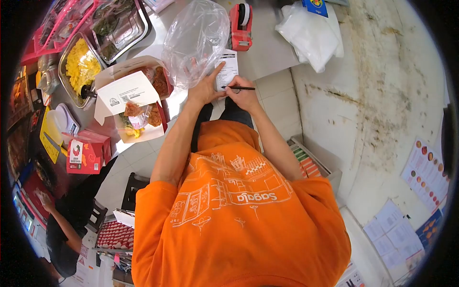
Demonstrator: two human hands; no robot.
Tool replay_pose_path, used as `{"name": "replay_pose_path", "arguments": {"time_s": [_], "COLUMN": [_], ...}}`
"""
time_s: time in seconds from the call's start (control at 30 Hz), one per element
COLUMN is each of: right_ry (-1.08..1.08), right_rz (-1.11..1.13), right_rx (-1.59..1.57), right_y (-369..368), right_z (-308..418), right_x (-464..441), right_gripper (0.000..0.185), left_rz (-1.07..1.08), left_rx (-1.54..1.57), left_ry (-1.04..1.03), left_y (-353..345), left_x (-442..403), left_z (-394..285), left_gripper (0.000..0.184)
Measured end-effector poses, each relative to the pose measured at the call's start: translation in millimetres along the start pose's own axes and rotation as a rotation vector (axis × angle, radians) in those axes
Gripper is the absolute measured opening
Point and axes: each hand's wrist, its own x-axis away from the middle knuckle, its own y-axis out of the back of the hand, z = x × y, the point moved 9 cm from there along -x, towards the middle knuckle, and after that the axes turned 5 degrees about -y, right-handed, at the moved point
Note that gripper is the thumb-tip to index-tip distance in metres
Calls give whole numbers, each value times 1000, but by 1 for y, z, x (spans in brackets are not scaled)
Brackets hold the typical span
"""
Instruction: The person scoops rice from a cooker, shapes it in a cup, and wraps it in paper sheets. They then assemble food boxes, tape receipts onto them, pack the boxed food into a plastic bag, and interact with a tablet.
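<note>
A grey metal worktop [267, 50] meets a stained pale wall [354, 105], with a tiled floor [279, 98] below. Near the worktop's edge lies a printed paper slip [228, 68], just beside a clear plastic bag [193, 36] and a red tape dispenser [240, 36]. The left hand [204, 89] is partly open, fingers spread, some seen through the bag, index finger and thumb at the slip. The right hand [244, 97] grips a dark pen [246, 88] over the slip's lower part.
</note>
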Motion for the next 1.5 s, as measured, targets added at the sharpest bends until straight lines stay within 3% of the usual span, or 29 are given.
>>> {"name": "replay_pose_path", "arguments": {"time_s": [0.1,0.2,0.33,0.47,0.57,0.63,0.73,0.83,0.9,0.97,1.03,1.13,1.17,1.2,1.23,1.3,1.4,1.43,1.5], "right_ry": [-308,-300,129,-300,-633,-573,-498,-485,-442,-375,-267,-81,-159,-213,-273,-133,14,50,-133], "right_rz": [-163,-97,-120,-189,146,128,72,-29,-16,33,141,-164,-177,-104,-37,-24,-22,-18,39], "right_rx": [-241,-257,36,-232,-77,125,324,169,2,-161,-321,-210,-280,-233,-179,-61,66,96,-41], "right_y": [11,9,10,22,11,-4,-17,-10,-14,-31,-70,-120,-131,-136,-136,-128,-149,-156,-182], "right_z": [-28,-34,15,-37,-40,-45,-42,-35,-8,38,100,149,155,162,164,180,177,178,168], "right_x": [-1,-4,3,-10,-26,-35,-42,-36,-22,4,24,20,9,-1,-4,11,45,54,60], "right_gripper": [15,16,16,27,34,44,50,49,43,40,40,47,39,33,27,22,17,15,17], "left_rz": [-25,-50,40,5,41,74,-27,239,-133,-687,-1030,-978,-912,-727,-675,-606,-701,-665,-713], "left_rx": [11,6,6,4,30,23,-15,645,516,158,-32,101,75,302,290,180,263,304,841], "left_ry": [-17,-31,16,7,19,29,-44,-8,-103,80,586,402,365,542,596,564,326,399,486], "left_y": [3,7,1,7,2,3,25,31,98,171,207,192,203,198,201,208,157,147,94], "left_x": [-1,2,-2,-2,-3,-3,3,35,91,170,253,269,258,254,259,280,324,328,325], "left_z": [-1,-1,-1,-3,-6,-6,-14,-9,-3,47,134,230,230,246,252,246,256,250,263], "left_gripper": [108,109,110,111,112,113,99,77,55,54,50,56,48,39,27,21,20,25,23]}}
